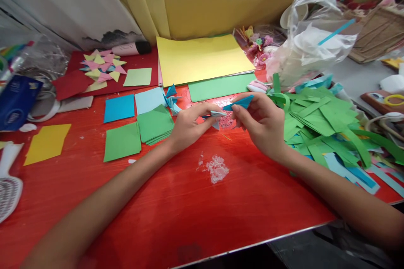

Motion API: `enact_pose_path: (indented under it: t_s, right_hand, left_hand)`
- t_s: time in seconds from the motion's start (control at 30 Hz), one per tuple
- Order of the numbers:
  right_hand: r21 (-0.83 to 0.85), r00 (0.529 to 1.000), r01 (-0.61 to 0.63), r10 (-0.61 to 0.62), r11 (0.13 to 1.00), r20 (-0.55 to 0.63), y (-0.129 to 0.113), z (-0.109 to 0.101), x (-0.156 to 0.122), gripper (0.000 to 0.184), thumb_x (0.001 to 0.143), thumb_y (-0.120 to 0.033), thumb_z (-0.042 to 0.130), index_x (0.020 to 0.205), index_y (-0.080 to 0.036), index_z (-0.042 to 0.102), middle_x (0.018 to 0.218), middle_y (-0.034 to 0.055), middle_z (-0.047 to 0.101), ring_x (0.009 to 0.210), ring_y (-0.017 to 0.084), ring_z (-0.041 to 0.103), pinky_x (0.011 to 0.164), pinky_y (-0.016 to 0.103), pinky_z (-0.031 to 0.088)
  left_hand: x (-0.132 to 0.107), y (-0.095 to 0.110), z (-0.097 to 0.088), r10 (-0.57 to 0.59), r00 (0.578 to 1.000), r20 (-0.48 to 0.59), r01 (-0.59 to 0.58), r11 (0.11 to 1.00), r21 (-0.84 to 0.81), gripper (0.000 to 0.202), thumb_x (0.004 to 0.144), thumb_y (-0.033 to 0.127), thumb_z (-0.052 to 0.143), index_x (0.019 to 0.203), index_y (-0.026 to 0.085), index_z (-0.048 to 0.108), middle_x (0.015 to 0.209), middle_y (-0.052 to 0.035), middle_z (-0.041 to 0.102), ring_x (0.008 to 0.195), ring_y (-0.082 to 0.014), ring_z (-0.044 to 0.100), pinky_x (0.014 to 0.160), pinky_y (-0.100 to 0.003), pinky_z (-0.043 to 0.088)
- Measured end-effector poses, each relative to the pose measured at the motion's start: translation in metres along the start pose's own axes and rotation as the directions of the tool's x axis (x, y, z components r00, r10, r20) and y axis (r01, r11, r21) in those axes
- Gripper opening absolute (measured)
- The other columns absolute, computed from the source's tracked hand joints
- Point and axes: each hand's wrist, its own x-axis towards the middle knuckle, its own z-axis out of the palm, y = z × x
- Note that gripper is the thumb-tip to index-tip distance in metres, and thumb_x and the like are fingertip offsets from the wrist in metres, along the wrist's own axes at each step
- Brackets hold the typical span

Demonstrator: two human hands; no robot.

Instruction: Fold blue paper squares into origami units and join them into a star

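Note:
Over the red table, my left hand [192,126] pinches a light blue folded paper piece [217,114] between thumb and fingers. My right hand [260,122] grips a darker blue folded paper piece [241,103], its tip close to the light blue one; I cannot tell whether the two are joined. Just behind my left hand lie some blue folded paper pieces [171,100]. Left of that hand are a stack of green paper squares [155,122], another green square [122,142], a blue square [119,108] and a pale blue square [149,99].
Green paper strips and scraps [325,122] heap up on the right. Large yellow sheets [202,59] lie at the back, near a clear plastic bag [315,46]. A pink, yellow and blue folded paper star [103,66] rests at back left. Whitish residue [217,169] marks the red tabletop [189,201].

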Motion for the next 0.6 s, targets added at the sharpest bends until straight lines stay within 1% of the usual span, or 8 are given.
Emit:
enact_pose_path:
  t_s: [0.17, 0.33, 0.5, 0.6]
  right_hand:
    - [-0.076, 0.999, 0.051, -0.05, 0.996, 0.02, 0.0003, -0.0009, -0.0008, 0.005, 0.089, -0.024, 0.058, 0.094, -0.023, 0.057, 0.069, -0.0029, 0.06, 0.053, 0.007, 0.054, 0.048, 0.022, 0.046]
    - [-0.127, 0.995, 0.102, -0.101, 0.987, 0.019, 0.0019, -0.0008, -0.0017, 0.009, 0.089, -0.022, 0.058, 0.098, -0.023, 0.058, 0.07, -0.0028, 0.061, 0.054, 0.007, 0.055, 0.05, 0.023, 0.045]
    - [-0.171, 0.992, 0.124, -0.123, 0.977, 0.018, 0.0032, -0.0009, -0.0013, 0.009, 0.089, -0.024, 0.057, 0.099, -0.023, 0.058, 0.075, -0.0011, 0.064, 0.057, 0.009, 0.057, 0.053, 0.024, 0.047]
    - [-0.181, 0.993, 0.118, -0.117, 0.976, 0.013, 0.0037, -0.0011, -0.0012, 0.008, 0.09, -0.023, 0.057, 0.098, -0.023, 0.058, 0.073, -0.0013, 0.063, 0.056, 0.009, 0.056, 0.052, 0.025, 0.046]
  left_hand:
    - [0.0002, 0.0, -0.0002, -0.042, 0.999, -0.023, 0.042, 0.999, -0.009, 0.014, 0.083, 0.033, 0.064, 0.091, 0.022, 0.066, 0.089, -0.0009, 0.073, 0.078, -0.0117, 0.066, 0.07, -0.025, 0.053]
    - [-0.0005, -0.001, 0.0, -0.068, 0.997, -0.024, 0.068, 0.998, -0.02, 0.012, 0.082, 0.032, 0.064, 0.09, 0.023, 0.066, 0.091, -0.0009, 0.073, 0.077, -0.0115, 0.064, 0.072, -0.026, 0.053]
    - [-0.0006, -0.0015, -0.0002, -0.068, 0.997, -0.035, 0.067, 0.997, -0.03, 0.01, 0.082, 0.031, 0.065, 0.09, 0.024, 0.066, 0.091, -0.0001, 0.072, 0.077, -0.0114, 0.065, 0.072, -0.027, 0.053]
    - [-0.0003, -0.0009, -0.0003, -0.064, 0.997, -0.031, 0.064, 0.998, -0.026, 0.01, 0.083, 0.03, 0.064, 0.09, 0.024, 0.066, 0.091, -0.0001, 0.072, 0.078, -0.0117, 0.065, 0.073, -0.027, 0.053]
